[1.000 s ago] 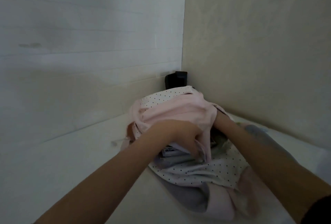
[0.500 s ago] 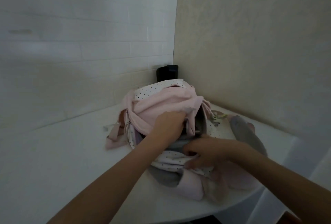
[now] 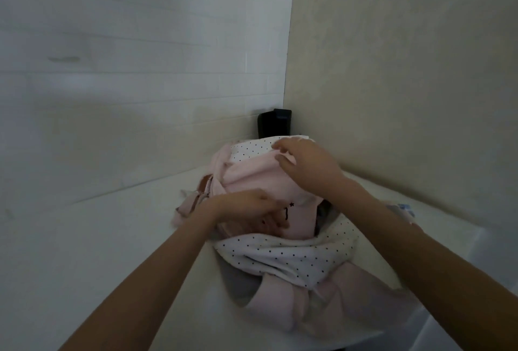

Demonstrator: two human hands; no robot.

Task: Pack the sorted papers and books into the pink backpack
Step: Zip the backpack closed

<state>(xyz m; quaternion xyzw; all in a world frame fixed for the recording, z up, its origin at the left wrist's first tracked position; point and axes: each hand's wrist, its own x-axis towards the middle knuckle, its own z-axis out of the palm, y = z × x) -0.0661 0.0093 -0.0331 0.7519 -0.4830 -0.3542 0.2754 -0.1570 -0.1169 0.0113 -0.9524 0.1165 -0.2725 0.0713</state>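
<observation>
Packing a soft, floppy backpack (image 3: pixel 260 179) on the bench (image 3: pixel 117 238) in the corner, your right hand (image 3: pixel 304 167) rests loosely spread on its top; your left hand (image 3: pixel 249 206) pinches the flap. Grip seams, since the cloth sags

Backpack (image 3: pixel 252 179): pale pink, lining (image 3: pixel 294 258) white with small black dots. Table (image 3: pixel 112 238): white. Box (image 3: pixel 274 123) in corner: black. Walls: white tile (image 3: pixel 126 56), beige plaster (image 3: pixel 406 56).
</observation>
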